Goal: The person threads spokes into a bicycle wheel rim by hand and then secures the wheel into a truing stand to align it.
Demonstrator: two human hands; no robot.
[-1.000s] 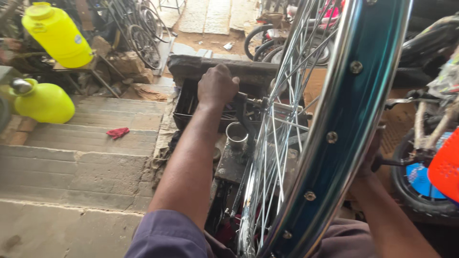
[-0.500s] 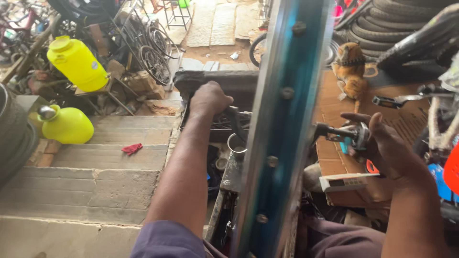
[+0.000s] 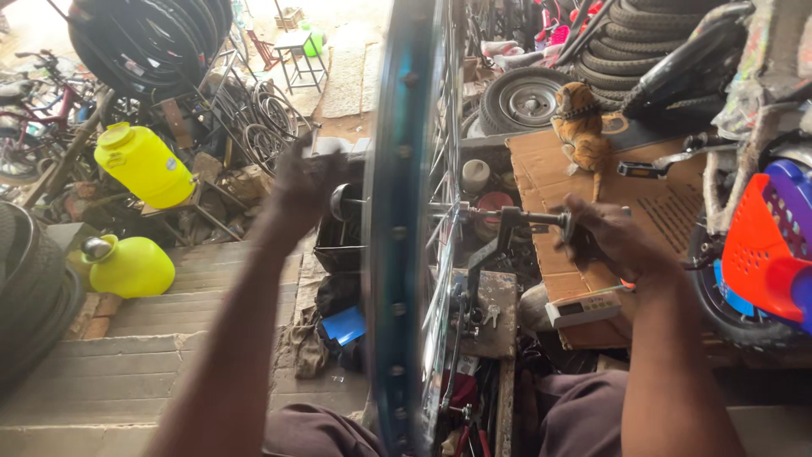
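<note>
Blue rim: the wheel (image 3: 393,254) stands on edge at frame centre, seen edge-on, its long line running 12 to 6 o'clock, spokes fanning off to the right.
Axle: the axle (image 3: 474,213) runs crosswise, 9 to 3 o'clock, through the hub.
Stand: a grey metal stand (image 3: 489,262) holds the axle's right end, just right of the rim.
Right hand: the right hand (image 3: 611,237) is clenched around the stand's top end at 3 o'clock of the hub, well right of the rim.
Left hand: the left hand (image 3: 306,182) is at 9 o'clock, just left of the rim, near the axle's left end; blurred, so I cannot tell its grip.
Around: yellow jugs (image 3: 144,165) at 9 o'clock, a toy tiger (image 3: 582,123) on cardboard (image 3: 550,173) at 1 o'clock.
</note>
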